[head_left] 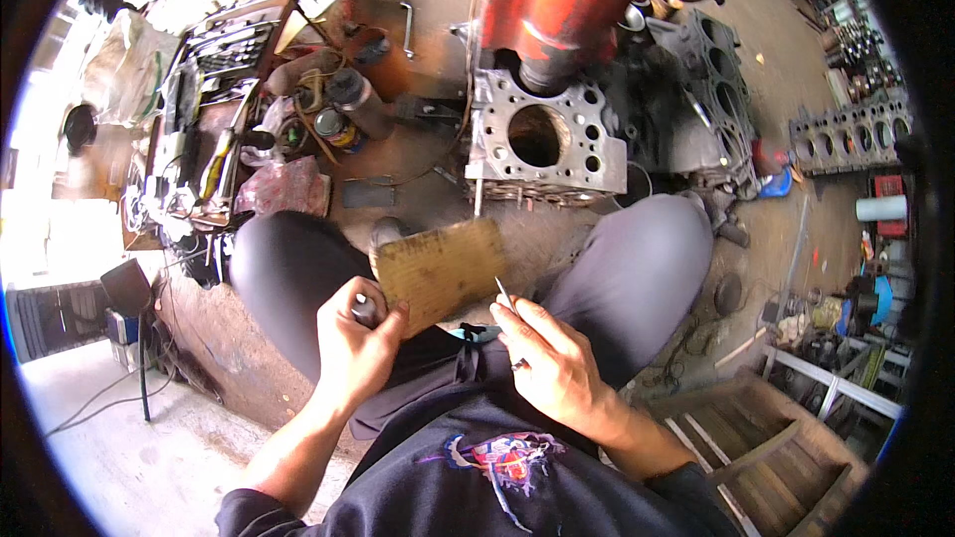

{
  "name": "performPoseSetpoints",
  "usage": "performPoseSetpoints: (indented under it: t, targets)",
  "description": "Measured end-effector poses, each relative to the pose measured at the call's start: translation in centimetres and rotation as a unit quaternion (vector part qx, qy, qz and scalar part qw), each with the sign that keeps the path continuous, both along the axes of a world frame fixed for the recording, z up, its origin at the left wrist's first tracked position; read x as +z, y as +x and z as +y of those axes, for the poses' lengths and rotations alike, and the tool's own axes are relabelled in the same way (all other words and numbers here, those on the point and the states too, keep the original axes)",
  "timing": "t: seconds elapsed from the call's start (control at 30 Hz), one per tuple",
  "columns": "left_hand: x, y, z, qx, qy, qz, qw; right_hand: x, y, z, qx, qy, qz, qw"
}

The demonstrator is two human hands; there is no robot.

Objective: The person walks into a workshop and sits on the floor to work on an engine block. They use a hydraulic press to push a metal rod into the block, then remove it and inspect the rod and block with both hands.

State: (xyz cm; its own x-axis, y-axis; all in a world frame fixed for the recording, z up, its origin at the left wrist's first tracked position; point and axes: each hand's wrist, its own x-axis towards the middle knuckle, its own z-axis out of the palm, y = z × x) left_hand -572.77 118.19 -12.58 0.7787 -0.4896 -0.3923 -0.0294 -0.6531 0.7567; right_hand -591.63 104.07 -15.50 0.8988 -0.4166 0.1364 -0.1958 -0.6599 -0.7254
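Cardboard [443,273] sits near the middle of our view, above our lap and between our knees. At its 8 o'clock, our left hand [356,348] grips the near corner, thumb in front; some of the fingers are hidden. A dark, round-ended piece [364,310] pokes out of the same fist, and we cannot tell what it is. At 4 o'clock, our right hand [553,346] pinches a slim pointed tool [504,291], tip up, near the sheet's right edge; our fingers cover most of its length.

A red machine [557,10] looms at 1 o'clock, cut off by the upper rim and covering the far edge of an engine block [487,154]. Dark parts just right of that block blur together. Our knees hide much of the floor. At 10 o'clock lies a crowded tool tray [224,50], its smaller pieces hard to separate; a tin [336,127] stands at 11 and a wrench [407,32] lies at 12. Glare washes out 9 o'clock. A second block [851,139] rests at 2, a wooden crate [786,447] at 4, clipped by the dark rim.
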Motion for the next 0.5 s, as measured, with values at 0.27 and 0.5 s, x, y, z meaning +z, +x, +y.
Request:
performPoseSetpoints:
  t: [0.27, 0.5]
  targets:
    - [1.5, 3.5, -1.5, 0.165, -0.267, 0.418, 0.852, 2.4, 5.1, -2.2, -0.004, -0.179, -0.155, 0.971]
    - [1.1, 8.3, -1.6, 0.104, -0.243, 0.044, 0.963, 5.3, 8.5, -7.2, -0.066, -0.173, -0.179, 0.966]
